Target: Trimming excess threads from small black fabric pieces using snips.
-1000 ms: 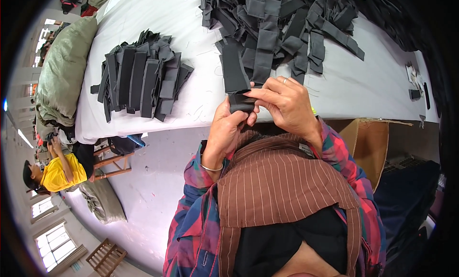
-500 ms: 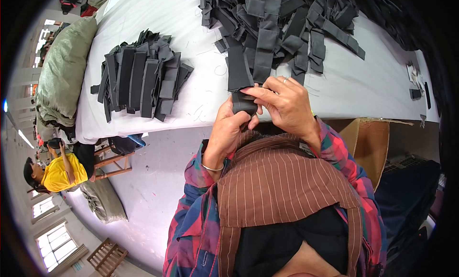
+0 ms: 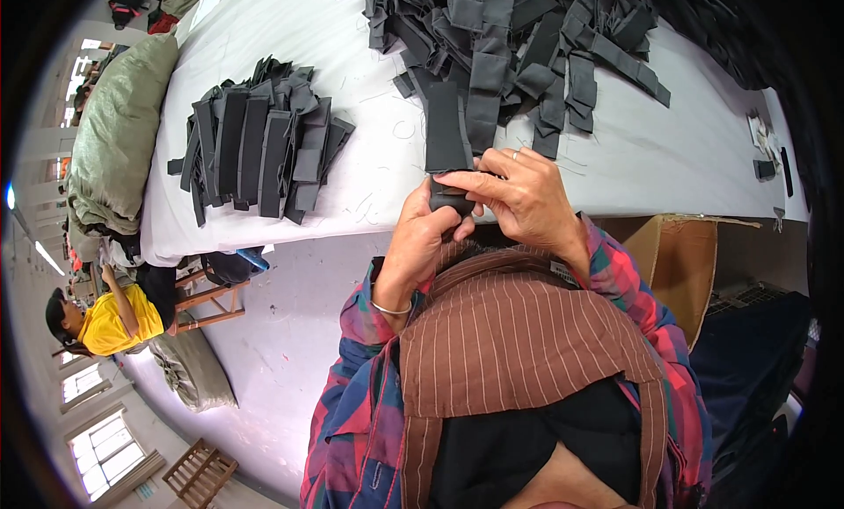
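Observation:
A dark grey fabric strip [image 3: 447, 131] runs from the pile toward me over the table's near edge. My left hand [image 3: 420, 232] is closed on its near end, with the thumb on top and the fabric bent over the fingers. My right hand [image 3: 526, 197], a ring on one finger, lies against the same strip from the right. Its index finger stretches across the strip at a fold, and the other fingers curl in beneath. Whatever small thing those fingers may grip is hidden. The strip's far part rests on the white-covered table [image 3: 369, 170].
A heap of similar grey strips [image 3: 545, 47] covers the far middle. Stacked strips [image 3: 255, 149] lie at left. A stuffed green sack [image 3: 123, 127] stands beyond the table's left edge. A cardboard box [image 3: 686, 267] is below at right. A person in yellow [image 3: 123, 320] sits at far left.
The strip's far part has shifted slightly right and nearer. My right index finger has slid a little left across the fold. The person at far left has lowered a dark object from view.

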A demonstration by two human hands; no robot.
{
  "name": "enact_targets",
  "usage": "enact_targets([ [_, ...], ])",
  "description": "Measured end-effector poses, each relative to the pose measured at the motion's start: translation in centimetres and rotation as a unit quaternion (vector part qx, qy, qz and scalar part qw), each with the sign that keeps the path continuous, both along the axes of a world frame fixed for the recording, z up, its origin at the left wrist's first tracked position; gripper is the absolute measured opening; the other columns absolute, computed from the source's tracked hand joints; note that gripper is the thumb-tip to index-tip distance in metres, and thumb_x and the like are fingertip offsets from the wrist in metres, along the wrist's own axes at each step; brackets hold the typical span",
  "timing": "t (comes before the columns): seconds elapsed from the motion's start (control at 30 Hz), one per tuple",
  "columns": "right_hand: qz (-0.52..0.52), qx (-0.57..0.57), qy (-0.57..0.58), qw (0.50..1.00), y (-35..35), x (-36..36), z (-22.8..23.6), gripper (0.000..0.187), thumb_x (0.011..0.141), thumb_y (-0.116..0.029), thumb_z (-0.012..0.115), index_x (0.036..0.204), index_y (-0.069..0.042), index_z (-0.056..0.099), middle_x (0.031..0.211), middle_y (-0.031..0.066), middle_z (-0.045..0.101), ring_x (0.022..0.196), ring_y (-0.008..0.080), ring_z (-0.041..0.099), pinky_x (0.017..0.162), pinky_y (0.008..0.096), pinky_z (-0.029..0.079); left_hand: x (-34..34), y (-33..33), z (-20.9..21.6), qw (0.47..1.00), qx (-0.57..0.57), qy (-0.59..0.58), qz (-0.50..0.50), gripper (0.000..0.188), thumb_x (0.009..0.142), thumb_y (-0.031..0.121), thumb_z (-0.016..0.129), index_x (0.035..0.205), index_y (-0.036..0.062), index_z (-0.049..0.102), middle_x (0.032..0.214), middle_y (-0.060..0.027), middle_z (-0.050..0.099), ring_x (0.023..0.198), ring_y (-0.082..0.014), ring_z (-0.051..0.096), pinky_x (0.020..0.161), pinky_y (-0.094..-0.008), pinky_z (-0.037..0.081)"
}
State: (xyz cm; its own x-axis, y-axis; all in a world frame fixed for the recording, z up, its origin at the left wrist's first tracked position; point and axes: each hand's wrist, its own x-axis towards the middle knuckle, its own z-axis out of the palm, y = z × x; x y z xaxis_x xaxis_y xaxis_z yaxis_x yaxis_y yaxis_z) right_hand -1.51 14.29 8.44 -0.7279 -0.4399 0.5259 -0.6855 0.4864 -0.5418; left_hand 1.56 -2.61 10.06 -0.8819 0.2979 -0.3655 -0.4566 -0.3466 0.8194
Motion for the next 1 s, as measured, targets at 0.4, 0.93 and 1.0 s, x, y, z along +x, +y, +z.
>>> enact_targets([
  [0.4, 0.069, -0.171, -0.248, 0.951, -0.2, 1.1, -0.5, 0.040, 0.071, 0.007, 0.057, 0.101, -0.016, 0.071, 0.072, 0.0041, 0.054, 0.061, 0.0183, 0.058, 0.057, 0.0301, 0.046, 0.0, 0.1, -0.8, 1.000, 0.028, 0.007, 0.006, 0.031, 0.074, -0.007, 0.043, 0.104, -0.0033, 0.051, 0.082, -0.0091, 0.055, 0.060, -0.0114, 0.046, 0.053, -0.0219, 0.037],
  [0.93, 0.014, -0.326, -0.502, 0.801, 2.5, 0.3, -1.6, 0.021, 0.090, -0.023, 0.062, 0.094, -0.003, 0.067, 0.073, -0.0080, 0.047, 0.064, 0.0014, 0.038, 0.056, 0.0182, 0.031, 0.5, 1.8, -3.0, 0.986, -0.064, 0.075, 0.135, 0.031, 0.073, -0.006, 0.037, 0.102, 0.0002, 0.045, 0.075, -0.0083, 0.054, 0.057, -0.0097, 0.042, 0.051, -0.0229, 0.035],
  [1.0, 0.036, -0.317, -0.510, 0.799, 1.5, 0.5, -1.7, 0.026, 0.093, -0.027, 0.060, 0.091, -0.002, 0.066, 0.068, -0.0086, 0.042, 0.059, 0.0013, 0.033, 0.053, 0.0187, 0.027, 1.3, 2.2, -4.6, 0.971, -0.161, 0.148, 0.100, 0.031, 0.078, -0.007, 0.037, 0.106, -0.0006, 0.048, 0.077, -0.0080, 0.055, 0.061, -0.0102, 0.048, 0.055, -0.0244, 0.040],
])
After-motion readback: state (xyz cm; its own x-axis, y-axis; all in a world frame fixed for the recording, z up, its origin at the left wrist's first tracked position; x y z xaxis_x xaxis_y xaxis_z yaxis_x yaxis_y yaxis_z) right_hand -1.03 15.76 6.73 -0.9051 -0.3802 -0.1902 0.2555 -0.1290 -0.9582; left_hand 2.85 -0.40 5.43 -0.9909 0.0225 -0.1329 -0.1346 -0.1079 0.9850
